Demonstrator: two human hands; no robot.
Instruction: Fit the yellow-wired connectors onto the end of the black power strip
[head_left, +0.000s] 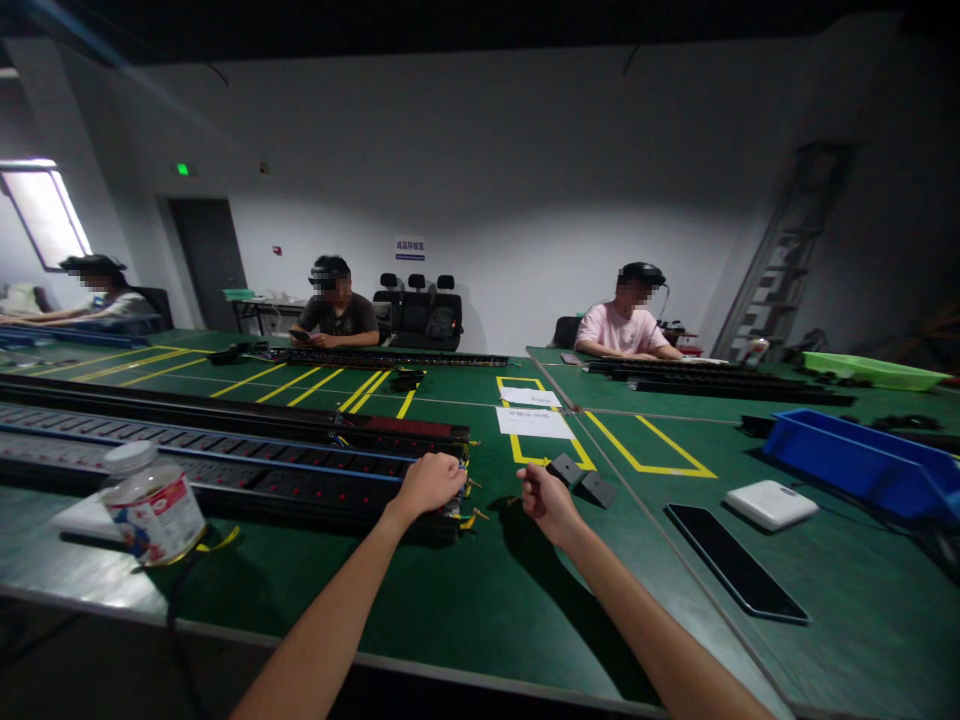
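Several long black power strips (pixel 300 480) with rows of red dots lie side by side on the green table. Yellow wire ends (pixel 474 520) stick out at their right ends. My left hand (pixel 431 485) rests on the right end of the strips, its fingers curled down over a strip's end. To the right, apart from the strips, my right hand (pixel 551 503) hovers with thumb and fingers pinched together. Whatever it may hold is too small to make out. Just beyond that hand are two small black blocks (pixel 598 488).
A clear plastic jar (pixel 154 505) stands at left. On the right lie a black phone (pixel 735 560), a white box (pixel 772 504) and a blue bin (pixel 855 460). Paper sheets (pixel 534 422) lie ahead within yellow tape. Several people sit across the table.
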